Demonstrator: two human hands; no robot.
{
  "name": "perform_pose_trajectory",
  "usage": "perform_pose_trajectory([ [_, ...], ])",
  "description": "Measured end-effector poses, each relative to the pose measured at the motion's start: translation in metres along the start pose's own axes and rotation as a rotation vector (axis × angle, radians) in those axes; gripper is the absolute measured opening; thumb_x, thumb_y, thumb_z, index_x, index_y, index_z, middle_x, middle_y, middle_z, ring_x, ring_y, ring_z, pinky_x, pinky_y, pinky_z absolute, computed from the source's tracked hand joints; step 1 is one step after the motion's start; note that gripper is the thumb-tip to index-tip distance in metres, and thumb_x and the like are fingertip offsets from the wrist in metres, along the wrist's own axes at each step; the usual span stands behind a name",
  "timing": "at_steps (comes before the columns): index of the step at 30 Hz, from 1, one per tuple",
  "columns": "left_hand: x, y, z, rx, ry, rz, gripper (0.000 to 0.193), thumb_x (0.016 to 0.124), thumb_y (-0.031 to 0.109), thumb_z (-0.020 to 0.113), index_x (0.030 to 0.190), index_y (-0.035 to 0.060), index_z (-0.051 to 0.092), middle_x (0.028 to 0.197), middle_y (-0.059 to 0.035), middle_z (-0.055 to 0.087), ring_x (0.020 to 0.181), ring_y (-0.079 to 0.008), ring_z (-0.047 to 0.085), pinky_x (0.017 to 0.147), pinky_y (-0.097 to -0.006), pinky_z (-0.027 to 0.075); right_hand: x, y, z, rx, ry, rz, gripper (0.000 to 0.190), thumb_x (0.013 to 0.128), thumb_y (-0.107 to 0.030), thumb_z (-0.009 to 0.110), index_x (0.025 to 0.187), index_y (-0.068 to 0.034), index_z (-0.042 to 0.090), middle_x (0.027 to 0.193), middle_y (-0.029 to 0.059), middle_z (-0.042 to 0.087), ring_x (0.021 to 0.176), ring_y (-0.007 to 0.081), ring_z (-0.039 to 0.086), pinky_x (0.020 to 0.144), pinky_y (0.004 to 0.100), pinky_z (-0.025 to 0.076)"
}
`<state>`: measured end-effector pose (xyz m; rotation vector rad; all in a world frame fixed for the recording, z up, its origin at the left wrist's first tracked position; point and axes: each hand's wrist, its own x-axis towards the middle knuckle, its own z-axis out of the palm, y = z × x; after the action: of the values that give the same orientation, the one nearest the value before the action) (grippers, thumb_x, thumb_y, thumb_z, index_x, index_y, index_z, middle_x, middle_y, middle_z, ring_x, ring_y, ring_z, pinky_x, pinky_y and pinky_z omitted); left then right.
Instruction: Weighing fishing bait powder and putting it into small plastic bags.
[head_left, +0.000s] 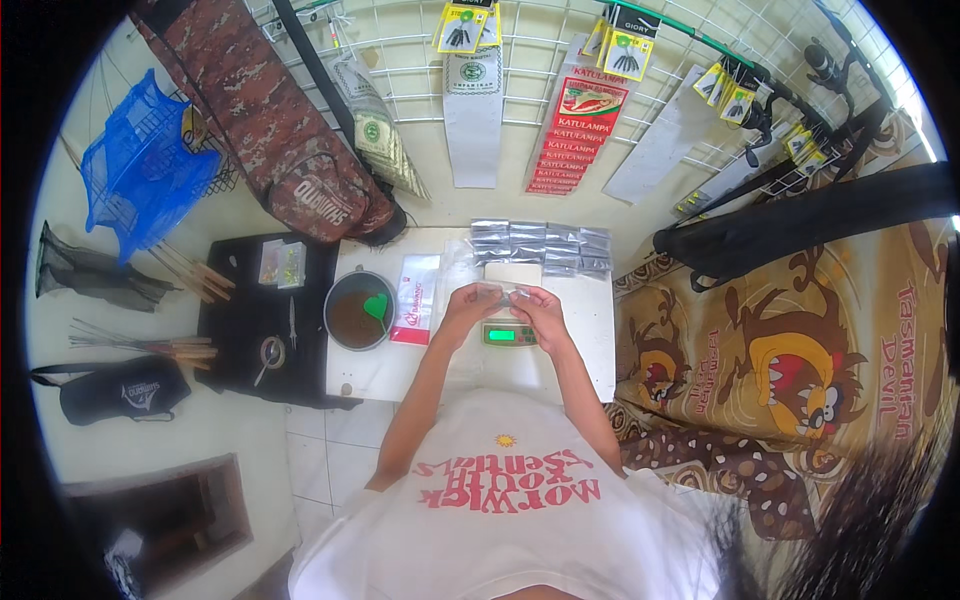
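Observation:
My left hand (474, 303) and my right hand (541, 309) pinch a small clear plastic packet (507, 289) between their fingertips, one at each side. Its contents are too small to make out. Both hands are over a digital kitchen scale (511, 335) with a lit green display, whose pale platform shows just beyond my fingers. Left of the scale, a white and red plastic bag (414, 300) lies flat. Beside that bag stands a round grey pot (328, 315) of brown powder, with a green scoop (376, 305) resting in it. Several filled, shiny grey packets (529, 240) lie in rows behind the scale.
The white table (360, 375) meets a black-covered surface (247, 322) on the left, with plastic boxes (283, 264) and a tape roll (271, 352) on it. A wire grid (525, 90) behind carries hanging bait packs. A camouflage rod bag (262, 127) leans at back left.

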<state>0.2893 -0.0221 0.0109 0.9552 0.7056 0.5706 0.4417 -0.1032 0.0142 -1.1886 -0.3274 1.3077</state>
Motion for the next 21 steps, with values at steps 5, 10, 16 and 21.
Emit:
perform_pose_trajectory([
  [5,0.0005,-0.0039,-0.0014,0.006,0.02,-0.032,0.022,0.086,0.019,0.065,0.1,0.0019,0.061,0.099,-0.0056,0.062,0.095,-0.0141,0.06,0.088,-0.031,0.052,0.0002,0.0,-0.0019,0.003,-0.016,-0.012,0.02,0.082,-0.003,0.066,0.1,0.0,0.059,0.089,0.0072,0.064,0.074,0.0113,0.063,0.068,0.0231,0.055],
  [10,0.002,-0.0042,0.0004,-0.004,0.104,-0.012,0.016,0.083,0.015,0.068,0.081,0.0033,0.058,0.09,-0.0085,0.063,0.089,-0.0154,0.062,0.082,-0.0312,0.055,0.0013,-0.0019,0.0006,0.035,-0.002,-0.002,0.009,0.083,-0.006,0.066,0.084,-0.006,0.058,0.081,0.0031,0.061,0.067,0.0097,0.06,0.067,0.0263,0.057],
  [16,0.0015,-0.0046,0.0034,-0.012,0.203,-0.01,0.024,0.083,0.012,0.068,0.069,0.0083,0.048,0.082,-0.0077,0.063,0.083,-0.0143,0.063,0.077,-0.0322,0.057,0.0023,-0.0005,0.0034,0.041,0.042,0.001,0.014,0.083,-0.007,0.067,0.076,-0.008,0.055,0.077,0.0026,0.06,0.065,0.0092,0.059,0.064,0.0277,0.058],
  [21,0.0009,-0.005,0.0044,-0.019,0.196,0.003,0.028,0.082,0.011,0.068,0.067,0.0094,0.045,0.081,-0.0076,0.063,0.081,-0.0128,0.063,0.076,-0.0324,0.057,0.0045,0.0041,0.0012,0.022,0.081,-0.013,0.018,0.082,-0.008,0.068,0.072,-0.009,0.053,0.074,0.0033,0.06,0.063,0.0095,0.059,0.061,0.0267,0.058],
])
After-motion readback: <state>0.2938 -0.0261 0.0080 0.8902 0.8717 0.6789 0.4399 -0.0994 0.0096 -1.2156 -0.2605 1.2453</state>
